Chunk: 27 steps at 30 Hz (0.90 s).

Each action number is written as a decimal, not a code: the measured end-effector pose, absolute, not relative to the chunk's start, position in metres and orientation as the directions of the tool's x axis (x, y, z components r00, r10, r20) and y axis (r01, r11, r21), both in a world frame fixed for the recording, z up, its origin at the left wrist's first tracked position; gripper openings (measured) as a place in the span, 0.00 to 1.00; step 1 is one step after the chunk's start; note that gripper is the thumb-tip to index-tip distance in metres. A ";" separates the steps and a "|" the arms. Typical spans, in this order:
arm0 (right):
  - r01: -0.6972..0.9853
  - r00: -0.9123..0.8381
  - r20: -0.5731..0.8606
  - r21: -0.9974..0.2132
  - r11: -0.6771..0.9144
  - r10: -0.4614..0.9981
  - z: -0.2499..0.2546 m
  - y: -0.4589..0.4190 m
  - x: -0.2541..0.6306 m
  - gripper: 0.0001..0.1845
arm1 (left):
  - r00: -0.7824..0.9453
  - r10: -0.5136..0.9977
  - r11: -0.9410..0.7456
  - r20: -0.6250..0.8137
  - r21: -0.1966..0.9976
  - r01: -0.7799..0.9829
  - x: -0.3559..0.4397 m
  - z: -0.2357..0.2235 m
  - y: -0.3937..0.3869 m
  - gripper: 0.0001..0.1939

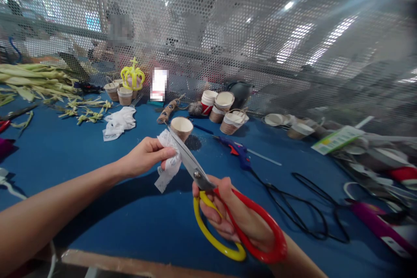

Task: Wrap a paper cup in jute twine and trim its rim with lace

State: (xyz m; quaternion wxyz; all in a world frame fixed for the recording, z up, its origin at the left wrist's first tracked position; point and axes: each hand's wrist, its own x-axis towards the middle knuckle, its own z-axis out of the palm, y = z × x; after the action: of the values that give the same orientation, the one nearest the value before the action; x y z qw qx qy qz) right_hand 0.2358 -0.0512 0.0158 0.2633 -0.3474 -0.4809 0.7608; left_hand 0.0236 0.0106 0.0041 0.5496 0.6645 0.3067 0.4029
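My left hand [151, 156] pinches a strip of thin white paper [167, 176] with faint blue print, which hangs down past the fingers. In my right hand [224, 208] is a pair of scissors [195, 169] with one red and one yellow handle. The blades point up and left and lie along the right side of the paper; whether they are cutting into it I cannot tell. Just behind the blade tips stands a small paper cup [181, 127] with a pale inside. A crumpled white piece [120, 122] lies farther left.
A blue glue gun [239, 152] with a black cord lies on the right. Twine [169, 109] and several wrapped cups [224, 106] stand at the back by a perforated metal screen [195, 30]. Dried leaves [35, 79] and a yellow crown [133, 76] are at the left.
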 end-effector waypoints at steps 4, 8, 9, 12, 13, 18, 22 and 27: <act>-0.082 -0.626 -0.256 -0.918 -0.389 0.737 0.012 -0.049 0.236 0.35 | 0.486 0.850 -0.221 0.205 0.975 -0.025 0.023 0.004 0.009 0.19; -0.074 -0.629 -0.247 -0.925 -0.374 0.737 0.011 -0.046 0.234 0.37 | 0.489 0.851 -0.218 0.193 0.976 -0.004 0.022 0.004 0.010 0.19; -0.075 -0.634 -0.246 -0.924 -0.375 0.733 0.011 -0.045 0.234 0.36 | 0.487 0.853 -0.218 0.190 0.976 0.000 0.022 0.004 0.010 0.19; -0.073 -0.648 -0.240 -0.925 -0.372 0.723 0.011 -0.042 0.233 0.36 | 0.486 0.853 -0.215 0.188 0.977 -0.001 0.023 0.005 0.009 0.20; -0.070 -0.653 -0.235 -0.928 -0.366 0.720 0.012 -0.042 0.232 0.37 | 0.492 0.851 -0.210 0.184 0.978 -0.003 0.023 0.006 0.009 0.20; -0.054 -0.661 -0.259 -0.920 -0.389 0.704 0.012 -0.040 0.231 0.36 | 0.515 0.844 -0.187 0.151 0.982 0.018 0.024 0.004 0.008 0.19; -0.051 -0.653 -0.279 -0.911 -0.409 0.704 0.013 -0.041 0.229 0.34 | 0.522 0.840 -0.191 0.149 0.981 0.027 0.023 0.002 0.008 0.19; -0.017 -0.612 -0.318 -0.910 -0.414 0.724 0.014 -0.043 0.228 0.32 | 0.537 0.830 -0.187 0.149 0.982 0.016 0.024 0.001 0.008 0.19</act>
State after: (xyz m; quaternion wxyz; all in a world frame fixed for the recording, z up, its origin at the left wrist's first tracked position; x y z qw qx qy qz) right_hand 0.2282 -0.0429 0.0143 0.2448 -0.3662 -0.4826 0.7570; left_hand 0.0235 0.0081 0.0008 0.5562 0.6776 0.3120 0.3661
